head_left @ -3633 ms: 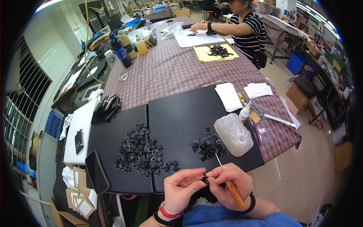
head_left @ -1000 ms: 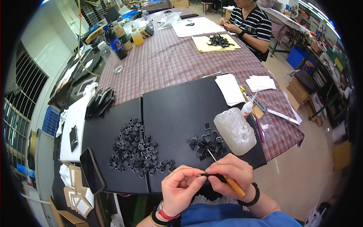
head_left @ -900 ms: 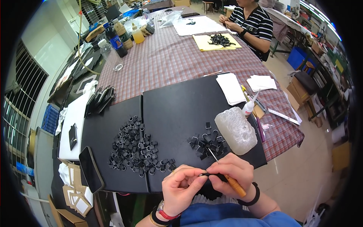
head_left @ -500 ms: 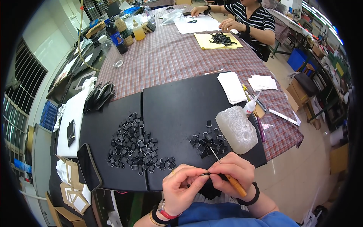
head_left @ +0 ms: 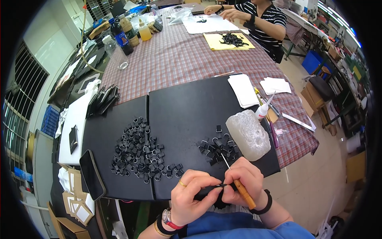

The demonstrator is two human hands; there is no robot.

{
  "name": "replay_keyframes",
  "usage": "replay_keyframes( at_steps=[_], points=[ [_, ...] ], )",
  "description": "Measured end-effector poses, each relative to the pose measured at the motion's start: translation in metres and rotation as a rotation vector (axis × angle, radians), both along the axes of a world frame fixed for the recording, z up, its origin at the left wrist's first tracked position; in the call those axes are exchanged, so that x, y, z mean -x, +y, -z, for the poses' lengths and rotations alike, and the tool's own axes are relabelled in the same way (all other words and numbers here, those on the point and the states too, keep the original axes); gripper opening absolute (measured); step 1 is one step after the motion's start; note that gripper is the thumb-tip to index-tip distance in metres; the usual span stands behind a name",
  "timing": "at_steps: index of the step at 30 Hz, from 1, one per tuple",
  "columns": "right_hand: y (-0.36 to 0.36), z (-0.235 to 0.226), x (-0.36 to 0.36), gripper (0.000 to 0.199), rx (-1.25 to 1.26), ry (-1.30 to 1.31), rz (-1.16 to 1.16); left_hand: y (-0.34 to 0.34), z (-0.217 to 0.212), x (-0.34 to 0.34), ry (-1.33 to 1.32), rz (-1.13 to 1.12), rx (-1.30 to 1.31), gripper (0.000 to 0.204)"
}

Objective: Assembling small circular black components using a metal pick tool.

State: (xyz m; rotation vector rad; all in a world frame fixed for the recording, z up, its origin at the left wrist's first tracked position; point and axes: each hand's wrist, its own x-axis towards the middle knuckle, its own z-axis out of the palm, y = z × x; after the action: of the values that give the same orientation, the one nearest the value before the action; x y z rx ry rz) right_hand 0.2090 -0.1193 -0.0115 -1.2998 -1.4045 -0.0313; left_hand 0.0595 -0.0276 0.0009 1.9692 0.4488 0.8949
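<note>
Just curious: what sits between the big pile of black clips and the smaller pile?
Nothing: the head view shows only bare black mat between the big pile and the small pile.

Matt black mats [head_left: 187, 107], checked cloth tablecloth [head_left: 179, 59], wooden-handled tool [head_left: 243, 194], translucent bumpy block [head_left: 250, 134]

a: what lay on the checked tablecloth [head_left: 187, 59] beyond the black mats [head_left: 187, 107]?

b: a stack of white paper sheets [head_left: 243, 90], a small glue bottle [head_left: 263, 110] beside it, and a clear plastic bottle [head_left: 116, 53] near the far left.

a: and closer in?

b: a dark phone [head_left: 92, 174] sat at the left mat's edge. far off, a person in a striped shirt [head_left: 266, 20] sat by a yellow sheet [head_left: 228, 40].
</note>
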Motion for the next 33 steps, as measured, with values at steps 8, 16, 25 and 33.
replay_keyframes(
  at_steps=[8,16,25,33],
  points=[
    [0.003,-0.001,0.000,0.014,0.004,-0.030,-0.054,0.008,0.007,-0.005,-0.111,0.147,-0.102,0.018],
    [0.000,-0.004,-0.001,0.019,0.026,-0.022,-0.189,0.002,0.015,0.005,-0.124,0.155,-0.067,0.017],
    [-0.001,0.000,0.001,0.018,0.039,-0.122,-0.088,0.004,0.004,0.006,-0.016,0.169,-0.062,0.015],
    [-0.004,-0.001,0.000,0.020,0.050,-0.219,-0.074,0.006,-0.005,0.020,0.122,-0.158,-0.427,0.016]
  ],
)
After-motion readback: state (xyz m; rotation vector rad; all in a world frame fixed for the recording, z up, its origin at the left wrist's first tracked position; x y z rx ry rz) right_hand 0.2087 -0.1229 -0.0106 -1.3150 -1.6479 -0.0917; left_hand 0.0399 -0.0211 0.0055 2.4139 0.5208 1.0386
